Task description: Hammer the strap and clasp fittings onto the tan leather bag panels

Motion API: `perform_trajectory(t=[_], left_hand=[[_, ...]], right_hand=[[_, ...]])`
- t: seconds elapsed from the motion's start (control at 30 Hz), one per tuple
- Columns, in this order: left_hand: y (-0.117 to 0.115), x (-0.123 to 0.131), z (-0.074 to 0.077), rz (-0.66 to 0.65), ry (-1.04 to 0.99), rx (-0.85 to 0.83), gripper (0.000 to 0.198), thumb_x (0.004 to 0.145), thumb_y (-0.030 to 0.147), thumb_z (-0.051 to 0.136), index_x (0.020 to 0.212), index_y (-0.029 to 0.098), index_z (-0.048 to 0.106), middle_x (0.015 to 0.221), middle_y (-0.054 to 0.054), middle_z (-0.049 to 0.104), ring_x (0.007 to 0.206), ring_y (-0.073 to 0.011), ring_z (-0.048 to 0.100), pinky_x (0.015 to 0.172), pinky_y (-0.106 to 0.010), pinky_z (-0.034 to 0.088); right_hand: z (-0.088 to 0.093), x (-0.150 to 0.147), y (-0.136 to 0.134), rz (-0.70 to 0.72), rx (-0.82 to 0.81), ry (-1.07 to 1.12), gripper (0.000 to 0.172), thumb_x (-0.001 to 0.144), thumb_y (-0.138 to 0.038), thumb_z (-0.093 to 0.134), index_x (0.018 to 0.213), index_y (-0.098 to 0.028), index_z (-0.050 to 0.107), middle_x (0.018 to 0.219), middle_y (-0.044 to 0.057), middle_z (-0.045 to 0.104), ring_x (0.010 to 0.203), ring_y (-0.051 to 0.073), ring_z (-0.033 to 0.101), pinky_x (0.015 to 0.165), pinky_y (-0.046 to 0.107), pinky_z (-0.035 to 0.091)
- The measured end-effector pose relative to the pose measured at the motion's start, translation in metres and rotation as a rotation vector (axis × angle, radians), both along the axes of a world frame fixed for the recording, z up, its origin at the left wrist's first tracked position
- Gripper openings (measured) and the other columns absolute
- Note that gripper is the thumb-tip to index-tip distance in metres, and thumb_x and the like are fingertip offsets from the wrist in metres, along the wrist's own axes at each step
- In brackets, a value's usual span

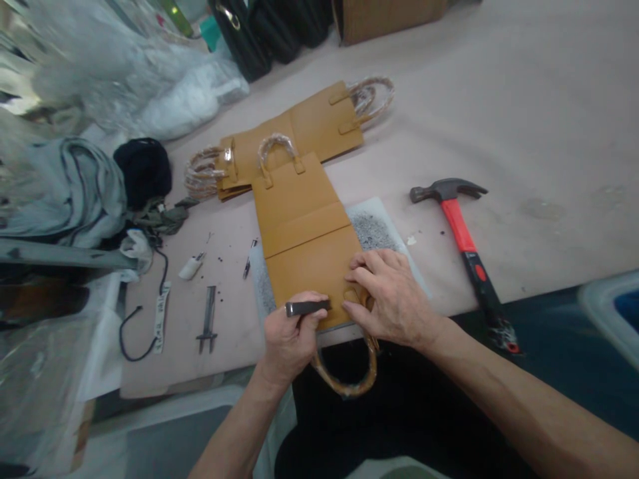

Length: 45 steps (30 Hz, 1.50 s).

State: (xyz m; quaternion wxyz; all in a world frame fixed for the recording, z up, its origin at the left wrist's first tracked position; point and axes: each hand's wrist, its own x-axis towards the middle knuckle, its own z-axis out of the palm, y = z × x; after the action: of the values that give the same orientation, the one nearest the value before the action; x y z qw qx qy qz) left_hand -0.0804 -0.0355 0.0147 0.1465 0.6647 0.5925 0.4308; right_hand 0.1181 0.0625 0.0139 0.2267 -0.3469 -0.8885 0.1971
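A tan leather bag panel (304, 219) lies in front of me, folded across its middle, on a white board (377, 229) with dark speckles. My left hand (294, 336) grips a dark metal punch (307, 307), which is tilted low over the panel's near part. My right hand (394, 296) rests on the panel's near right side, with thumb and forefinger around a leather handle tab (353, 295). From that near edge a wrapped brown handle (347, 391) hangs over the table edge. Another wrapped handle (277, 143) stands at the panel's far end.
Right of the board lies a claw hammer (456, 219) with a red and black grip. More tan panels (299, 126) are stacked behind. On the left are a pronged metal tool (207, 322), a small white bottle (190, 267) and a pen (249, 259). A cardboard box (389, 18) stands far back.
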Motion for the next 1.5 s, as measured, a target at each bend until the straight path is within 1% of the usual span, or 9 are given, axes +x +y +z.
perform_trajectory(t=[0.3,0.57,0.7,0.83,1.07,1.13,1.2,1.37,1.5], left_hand=[[0.006,0.005,0.003,0.020,0.044,-0.022,0.013,0.095,0.019,0.058,0.096,0.019,0.070,0.091,-0.005,0.079,0.085,-0.0167,0.077,0.078,-0.025,0.062],[0.006,0.008,-0.006,0.061,0.039,0.038,0.010,0.092,0.021,0.058,0.093,0.019,0.068,0.088,-0.005,0.078,0.081,-0.0176,0.076,0.077,-0.027,0.060],[0.008,0.009,-0.006,0.087,-0.036,0.013,0.009,0.092,0.021,0.059,0.093,0.019,0.068,0.084,-0.003,0.077,0.076,-0.0159,0.075,0.074,-0.025,0.059],[0.009,0.008,-0.008,0.074,-0.058,0.032,0.008,0.090,0.019,0.060,0.093,0.018,0.068,0.084,-0.003,0.077,0.075,-0.0149,0.074,0.073,-0.023,0.059],[0.007,0.008,-0.012,0.038,-0.010,0.080,0.009,0.092,0.019,0.059,0.095,0.019,0.067,0.086,-0.003,0.076,0.079,-0.0150,0.074,0.075,-0.023,0.058],[0.007,0.008,-0.012,0.021,0.020,0.093,0.010,0.092,0.019,0.058,0.097,0.019,0.067,0.088,-0.004,0.076,0.081,-0.0157,0.075,0.077,-0.023,0.058],[0.008,0.008,-0.013,0.014,0.047,0.102,0.010,0.092,0.018,0.058,0.098,0.019,0.066,0.089,-0.004,0.076,0.081,-0.0162,0.075,0.077,-0.024,0.058],[0.010,0.009,-0.014,0.022,0.016,0.091,0.010,0.091,0.018,0.058,0.098,0.019,0.065,0.084,-0.004,0.075,0.076,-0.0161,0.074,0.073,-0.024,0.058],[0.010,0.010,-0.014,0.001,-0.003,0.079,0.009,0.091,0.017,0.057,0.096,0.020,0.064,0.084,-0.004,0.075,0.076,-0.0172,0.074,0.072,-0.025,0.058]], right_hand=[[-0.002,0.002,0.001,0.011,0.004,0.030,0.035,0.080,-0.042,0.077,0.103,-0.018,0.066,0.116,0.011,0.064,0.107,0.031,0.052,0.093,0.047,0.037],[-0.002,0.016,0.009,0.101,-0.091,0.288,0.023,0.090,-0.036,0.067,0.104,-0.018,0.067,0.115,0.011,0.069,0.108,0.027,0.059,0.095,0.045,0.044],[0.007,0.038,0.018,-0.129,-0.078,0.330,0.017,0.091,-0.031,0.060,0.101,-0.020,0.067,0.112,0.012,0.071,0.109,0.026,0.063,0.099,0.045,0.048],[0.006,0.079,0.033,-0.440,-0.013,0.175,0.018,0.087,-0.034,0.058,0.095,-0.022,0.068,0.105,0.012,0.073,0.105,0.030,0.066,0.099,0.048,0.049],[-0.005,0.128,0.035,-0.683,0.038,-0.183,0.036,0.084,-0.041,0.058,0.101,-0.011,0.068,0.109,0.025,0.068,0.108,0.039,0.062,0.097,0.052,0.047],[-0.003,0.127,0.034,-0.733,-0.058,-0.287,0.045,0.084,-0.044,0.059,0.112,-0.009,0.065,0.112,0.024,0.067,0.108,0.039,0.062,0.092,0.050,0.048],[0.003,0.121,0.038,-0.745,-0.239,-0.271,0.043,0.080,-0.039,0.063,0.113,-0.012,0.063,0.107,0.020,0.067,0.104,0.036,0.062,0.087,0.045,0.047],[0.022,0.101,0.057,-0.809,-0.763,0.125,0.019,0.065,-0.013,0.065,0.078,-0.021,0.053,0.069,0.005,0.058,0.080,0.025,0.061,0.065,0.032,0.044],[0.045,0.084,0.063,-0.684,-0.958,0.282,0.017,0.076,-0.015,0.059,0.073,-0.022,0.045,0.056,-0.003,0.045,0.050,0.013,0.045,0.047,0.024,0.039]])
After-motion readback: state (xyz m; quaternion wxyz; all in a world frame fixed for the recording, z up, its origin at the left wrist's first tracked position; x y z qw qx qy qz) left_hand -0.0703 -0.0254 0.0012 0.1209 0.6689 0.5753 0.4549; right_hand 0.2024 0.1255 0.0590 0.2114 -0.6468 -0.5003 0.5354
